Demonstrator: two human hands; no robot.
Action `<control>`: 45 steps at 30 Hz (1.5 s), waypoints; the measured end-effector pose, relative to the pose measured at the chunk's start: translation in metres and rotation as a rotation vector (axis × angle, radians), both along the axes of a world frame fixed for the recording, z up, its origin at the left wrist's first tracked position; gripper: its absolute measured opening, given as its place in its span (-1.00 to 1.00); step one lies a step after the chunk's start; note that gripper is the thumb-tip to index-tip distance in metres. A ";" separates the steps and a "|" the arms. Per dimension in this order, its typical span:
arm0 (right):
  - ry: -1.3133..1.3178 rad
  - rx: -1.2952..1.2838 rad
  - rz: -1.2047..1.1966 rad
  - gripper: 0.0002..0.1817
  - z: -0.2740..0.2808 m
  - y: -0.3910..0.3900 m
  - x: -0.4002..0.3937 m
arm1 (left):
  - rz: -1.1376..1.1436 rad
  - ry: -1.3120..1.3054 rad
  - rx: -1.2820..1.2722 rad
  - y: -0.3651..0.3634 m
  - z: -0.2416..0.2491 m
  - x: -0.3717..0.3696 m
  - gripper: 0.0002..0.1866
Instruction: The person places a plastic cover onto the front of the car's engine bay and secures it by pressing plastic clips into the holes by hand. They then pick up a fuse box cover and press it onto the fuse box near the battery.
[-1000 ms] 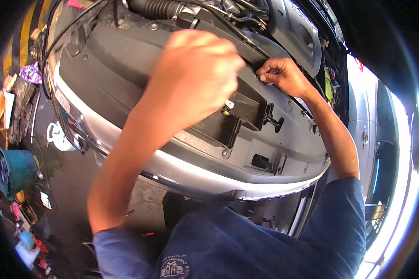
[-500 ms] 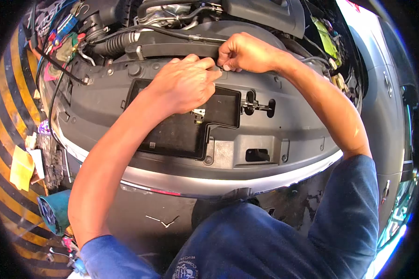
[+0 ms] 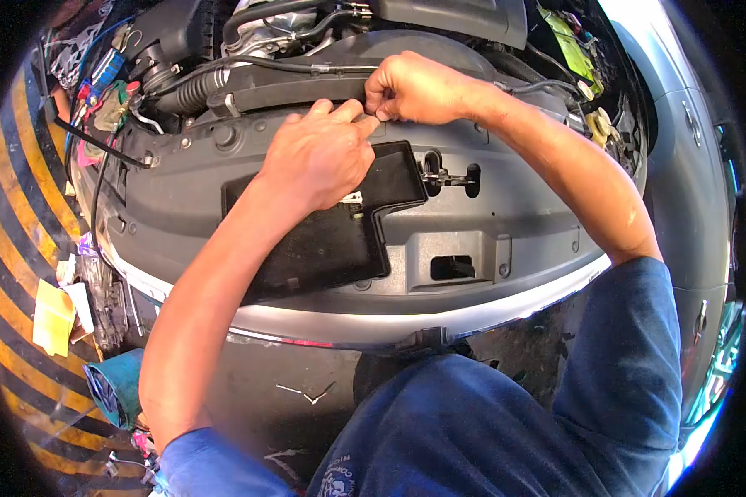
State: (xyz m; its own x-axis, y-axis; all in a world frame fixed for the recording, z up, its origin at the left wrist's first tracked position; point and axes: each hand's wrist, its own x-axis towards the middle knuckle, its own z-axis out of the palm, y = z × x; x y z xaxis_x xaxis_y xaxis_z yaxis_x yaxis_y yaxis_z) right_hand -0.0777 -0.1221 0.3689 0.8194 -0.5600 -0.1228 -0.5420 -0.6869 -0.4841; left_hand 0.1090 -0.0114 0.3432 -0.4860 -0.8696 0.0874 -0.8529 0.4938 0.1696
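Note:
Both my hands meet at the rear edge of the black plastic panel [image 3: 539, 207] across the front of the engine bay. My left hand [image 3: 319, 153] is closed, its fingers bent and the index finger reaching to the right fingertips. My right hand [image 3: 414, 89] is closed in a pinch beside it. Whatever is between the fingers is too small or hidden to make out. Beneath my left hand and forearm, a black L-shaped tray [image 3: 331, 248] lies at a slant on the panel, partly covered.
Behind my hands are a ribbed air hose [image 3: 199, 93] and an engine cover [image 3: 464, 18]. Left of the car, a teal bucket-like container [image 3: 120, 385] and yellow paper [image 3: 54, 319] lie on the striped floor. A metal latch [image 3: 449, 178] sits right of the tray.
The black tray has turned on the panel, its front right corner now further right. My hands stay together at the panel's rear edge. The view has shifted slightly.

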 end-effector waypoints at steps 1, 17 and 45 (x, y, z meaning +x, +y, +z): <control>-0.010 -0.040 0.031 -0.92 -0.002 -0.001 0.000 | 0.009 0.006 0.030 0.001 0.003 0.001 -0.55; 0.188 -0.391 -0.063 -0.85 -0.009 0.034 0.018 | 0.558 0.921 -0.377 0.087 -0.043 0.144 -0.69; -0.021 -0.433 0.271 -0.15 0.019 0.175 -0.036 | 0.729 0.992 0.037 0.150 -0.016 0.068 -0.29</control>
State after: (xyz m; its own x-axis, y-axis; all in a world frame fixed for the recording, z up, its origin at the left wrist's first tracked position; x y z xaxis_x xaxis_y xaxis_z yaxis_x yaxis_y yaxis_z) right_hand -0.1134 0.0529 0.3879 0.9419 -0.3233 0.0913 -0.3102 -0.9414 -0.1325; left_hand 0.1771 0.1390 0.3271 0.3767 -0.9196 0.1117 -0.4208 -0.0625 0.9050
